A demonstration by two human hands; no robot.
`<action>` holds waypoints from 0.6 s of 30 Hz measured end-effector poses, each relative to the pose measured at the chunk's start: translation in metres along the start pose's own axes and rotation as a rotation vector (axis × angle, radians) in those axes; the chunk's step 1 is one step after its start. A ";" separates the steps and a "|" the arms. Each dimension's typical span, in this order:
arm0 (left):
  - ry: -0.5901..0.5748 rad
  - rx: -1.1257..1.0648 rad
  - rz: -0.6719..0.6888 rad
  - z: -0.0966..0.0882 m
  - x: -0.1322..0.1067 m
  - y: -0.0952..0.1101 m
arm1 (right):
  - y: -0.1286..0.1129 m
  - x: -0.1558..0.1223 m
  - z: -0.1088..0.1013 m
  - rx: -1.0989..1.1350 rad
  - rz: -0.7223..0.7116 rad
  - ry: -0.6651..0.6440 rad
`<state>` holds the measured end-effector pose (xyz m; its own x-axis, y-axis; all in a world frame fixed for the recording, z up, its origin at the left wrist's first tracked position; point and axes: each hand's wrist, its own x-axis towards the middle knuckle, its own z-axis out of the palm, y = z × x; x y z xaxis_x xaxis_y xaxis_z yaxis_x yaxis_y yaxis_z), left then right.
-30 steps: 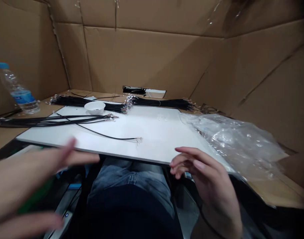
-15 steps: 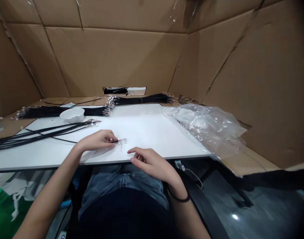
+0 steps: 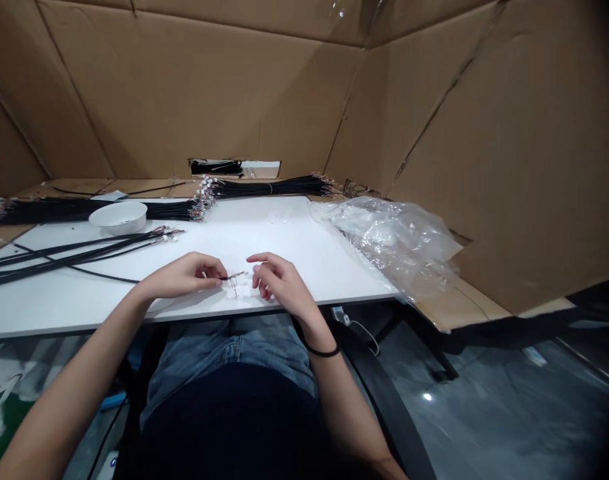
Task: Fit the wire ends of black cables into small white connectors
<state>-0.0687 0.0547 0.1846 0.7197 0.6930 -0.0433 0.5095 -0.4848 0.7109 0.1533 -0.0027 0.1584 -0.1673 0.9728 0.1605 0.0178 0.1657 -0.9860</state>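
Observation:
Between thumb and fingers, my left hand (image 3: 197,273) pinches a black cable (image 3: 107,274) close to its end. Thin loose wires (image 3: 234,283) fan out past the fingertips, and the cable trails away to the left across the white board (image 3: 294,233). Just right of those wires, my right hand (image 3: 277,279) hovers with its fingers apart and slightly curled, holding nothing that I can see. Small clear or white bits (image 3: 242,288) lie beneath the wires, too small to name.
Several black cables (image 3: 94,253) lie at left, near a white bowl (image 3: 118,217). Bundled cables (image 3: 269,187) with white connectors rest along the back. Crumpled clear plastic (image 3: 384,233) covers the right edge. Cardboard walls (image 3: 209,87) enclose the board.
My right hand has moved up and closer to the wire ends, its index finger now stretched out. My left hand keeps its pinch on the cable. The whole view has shifted a little.

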 end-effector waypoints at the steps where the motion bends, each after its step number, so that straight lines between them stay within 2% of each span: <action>1: 0.003 -0.011 0.002 0.001 0.000 0.000 | 0.005 0.004 0.002 0.012 0.030 -0.028; 4: 0.016 -0.049 0.010 0.003 0.000 0.000 | 0.014 0.010 0.007 0.015 0.050 -0.089; 10: 0.088 -0.135 0.068 0.005 0.000 -0.002 | 0.016 0.013 0.004 0.073 0.073 -0.139; 14: 0.069 -0.173 0.128 0.006 -0.002 -0.005 | 0.015 0.014 0.002 0.106 0.084 -0.124; 18: 0.057 -0.151 0.121 0.006 -0.002 -0.004 | 0.012 0.012 -0.002 0.215 0.123 -0.082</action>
<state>-0.0696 0.0520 0.1780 0.7411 0.6659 0.0854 0.3413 -0.4833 0.8062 0.1535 0.0116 0.1483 -0.2559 0.9657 0.0434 -0.1660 0.0004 -0.9861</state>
